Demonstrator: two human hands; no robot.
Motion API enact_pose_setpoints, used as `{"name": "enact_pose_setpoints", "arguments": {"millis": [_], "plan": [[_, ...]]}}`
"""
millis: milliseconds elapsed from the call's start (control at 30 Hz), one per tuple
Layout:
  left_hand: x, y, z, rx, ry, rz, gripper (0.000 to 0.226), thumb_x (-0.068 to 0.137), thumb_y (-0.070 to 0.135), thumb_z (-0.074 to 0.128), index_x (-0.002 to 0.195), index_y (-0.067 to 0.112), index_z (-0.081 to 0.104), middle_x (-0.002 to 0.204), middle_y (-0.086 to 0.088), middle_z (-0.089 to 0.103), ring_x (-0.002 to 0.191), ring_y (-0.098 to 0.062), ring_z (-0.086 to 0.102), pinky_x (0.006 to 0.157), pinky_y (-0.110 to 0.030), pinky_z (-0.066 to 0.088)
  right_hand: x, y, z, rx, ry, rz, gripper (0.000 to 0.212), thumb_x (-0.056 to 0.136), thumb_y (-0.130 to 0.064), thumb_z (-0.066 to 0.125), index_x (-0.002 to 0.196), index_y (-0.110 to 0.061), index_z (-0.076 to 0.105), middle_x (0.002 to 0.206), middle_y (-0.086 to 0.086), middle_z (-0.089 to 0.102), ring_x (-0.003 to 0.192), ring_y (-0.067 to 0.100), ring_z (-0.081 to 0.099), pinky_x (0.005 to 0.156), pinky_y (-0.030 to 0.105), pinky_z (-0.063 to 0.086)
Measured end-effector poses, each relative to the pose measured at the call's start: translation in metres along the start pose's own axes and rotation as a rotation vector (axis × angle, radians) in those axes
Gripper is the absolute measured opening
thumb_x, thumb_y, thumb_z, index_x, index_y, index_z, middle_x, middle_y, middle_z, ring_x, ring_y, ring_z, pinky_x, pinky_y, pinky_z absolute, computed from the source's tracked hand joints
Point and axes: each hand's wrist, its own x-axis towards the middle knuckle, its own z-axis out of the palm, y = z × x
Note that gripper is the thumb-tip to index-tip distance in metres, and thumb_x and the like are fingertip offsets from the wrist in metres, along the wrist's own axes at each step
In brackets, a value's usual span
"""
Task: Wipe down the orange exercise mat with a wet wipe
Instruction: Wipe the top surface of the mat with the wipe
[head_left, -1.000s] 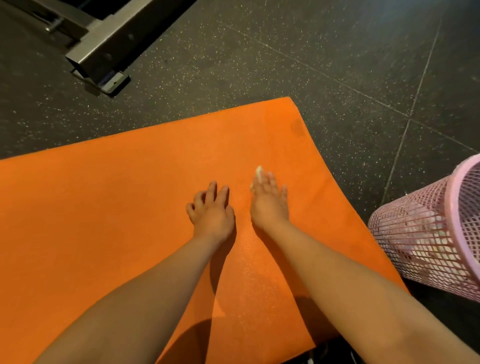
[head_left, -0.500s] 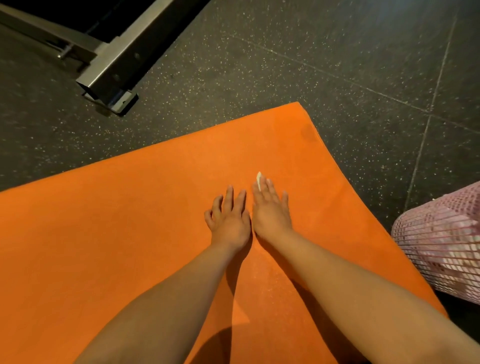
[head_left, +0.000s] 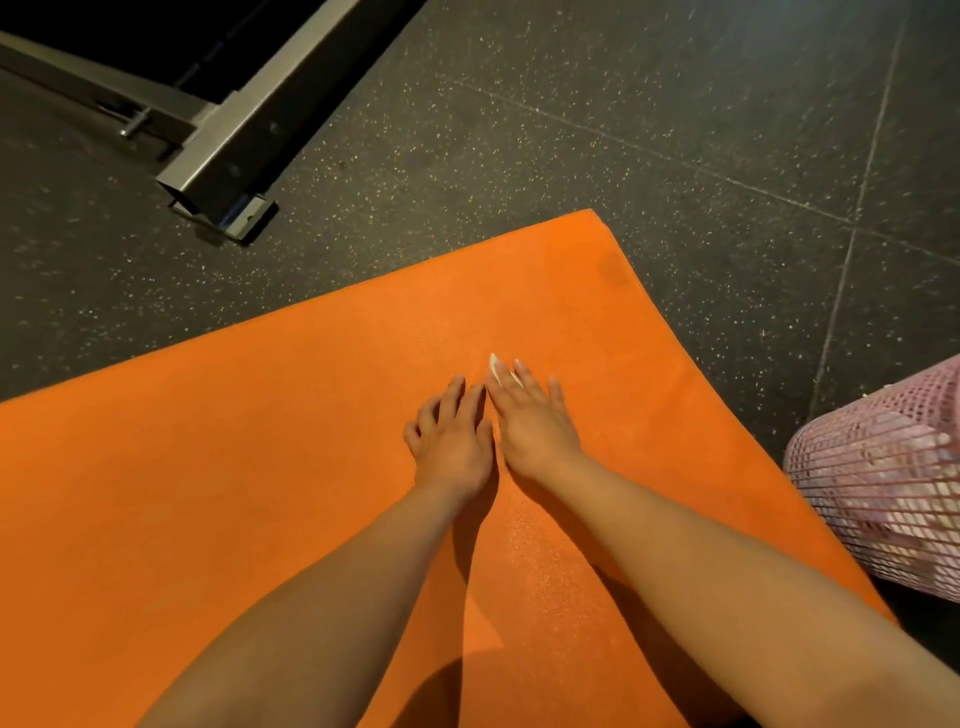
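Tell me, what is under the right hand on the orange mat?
A white wet wipe: only small bits show at the fingertips of the right hand. The palm covers the rest, so its shape cannot be seen. Below it lies the orange mat.

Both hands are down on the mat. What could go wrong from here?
Only a sliver of the wet wipe shows past the fingertips of the right hand; it may bunch, leaving bare fingers rubbing the orange mat. The dark smudge near the far corner lies beyond both hands and could be missed. The pink mesh basket sits close to the mat's right edge; a wide stroke might knock it.
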Motion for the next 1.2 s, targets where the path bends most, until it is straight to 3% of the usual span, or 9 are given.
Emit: {"name": "enact_pose_setpoints", "arguments": {"millis": [67,200,367,567,733,900,967,1067,1200], "plan": [[0.004,-0.002,-0.003,0.028,0.019,-0.009,0.053,0.105,0.041,0.035,0.156,0.04,0.021,0.166,0.013,0.012,0.144,-0.024,0.014,0.114,-0.047,0.014,0.005,0.02,-0.008,-0.055,0.024,0.048,0.077,0.099,-0.007,0.036,0.162,-0.029,-0.001,0.168,-0.014,-0.015,0.154,0.014,-0.017,0.123,0.05,-0.012],[0.013,0.001,-0.008,0.096,0.008,-0.032,0.051,0.105,0.039,0.035,0.154,0.041,0.023,0.166,0.012,0.005,0.137,-0.026,0.021,0.11,-0.047,0.017,0.017,0.03,-0.024,0.015,0.091,0.327,0.078,0.097,-0.006,0.036,0.162,-0.024,-0.004,0.168,-0.007,-0.016,0.154,0.016,-0.017,0.123,0.051,-0.009],[0.03,0.004,-0.011,0.065,0.108,-0.035,0.05,0.103,0.035,0.038,0.152,0.037,0.031,0.167,0.01,0.009,0.133,-0.027,0.027,0.11,-0.047,0.019,0.017,-0.001,-0.001,0.042,0.009,-0.061,0.066,0.106,-0.016,0.03,0.162,-0.028,-0.003,0.168,-0.013,-0.009,0.155,0.011,-0.013,0.125,0.051,-0.005],[0.043,0.001,-0.006,0.091,0.076,-0.047,0.058,0.101,0.042,0.038,0.156,0.039,0.021,0.168,0.011,0.004,0.142,-0.027,0.016,0.115,-0.052,0.011,0.042,0.03,-0.019,-0.042,0.142,0.224,0.071,0.102,-0.011,0.034,0.163,-0.023,0.0,0.17,-0.006,-0.007,0.154,0.016,-0.018,0.123,0.051,-0.011],[0.058,0.005,-0.012,0.004,0.201,-0.027,0.049,0.103,0.037,0.039,0.152,0.037,0.033,0.165,0.011,0.017,0.141,-0.023,0.018,0.114,-0.048,0.011,0.035,0.0,0.009,0.093,0.143,-0.071,0.061,0.107,-0.023,0.029,0.162,-0.03,0.003,0.17,-0.008,0.002,0.155,0.012,-0.012,0.126,0.049,-0.003],[0.075,0.009,-0.007,0.07,0.136,-0.009,0.051,0.105,0.044,0.033,0.155,0.043,0.024,0.167,0.01,0.008,0.147,-0.025,0.011,0.115,-0.055,0.011,0.041,0.019,0.003,0.204,0.323,-0.057,0.04,0.106,-0.02,0.041,0.145,-0.025,0.046,0.161,0.001,0.036,0.155,0.019,0.013,0.127,0.045,0.008],[0.078,0.011,-0.006,0.075,0.146,-0.021,0.051,0.104,0.045,0.035,0.154,0.044,0.024,0.166,0.01,0.008,0.145,-0.025,0.012,0.114,-0.056,0.013,0.044,0.017,0.003,0.217,0.267,-0.08,0.044,0.105,-0.014,0.041,0.147,-0.023,0.046,0.159,0.0,0.039,0.155,0.018,0.016,0.126,0.045,0.012],[0.08,0.008,-0.005,0.064,0.153,-0.018,0.05,0.104,0.049,0.032,0.154,0.046,0.022,0.166,0.011,0.008,0.144,-0.025,0.011,0.113,-0.057,0.014,0.055,0.029,0.002,0.089,0.26,-0.101,0.056,0.102,-0.007,0.043,0.154,-0.028,0.039,0.163,-0.003,0.034,0.155,0.016,0.013,0.127,0.042,0.005],[0.08,0.007,-0.004,0.091,0.143,0.003,0.053,0.104,0.051,0.029,0.156,0.046,0.015,0.166,0.011,0.004,0.145,-0.025,0.008,0.114,-0.057,0.012,0.069,0.054,-0.011,0.002,0.32,0.06,0.055,0.103,-0.009,0.044,0.156,-0.022,0.037,0.166,-0.002,0.025,0.156,0.02,0.009,0.127,0.046,0.002]]}}
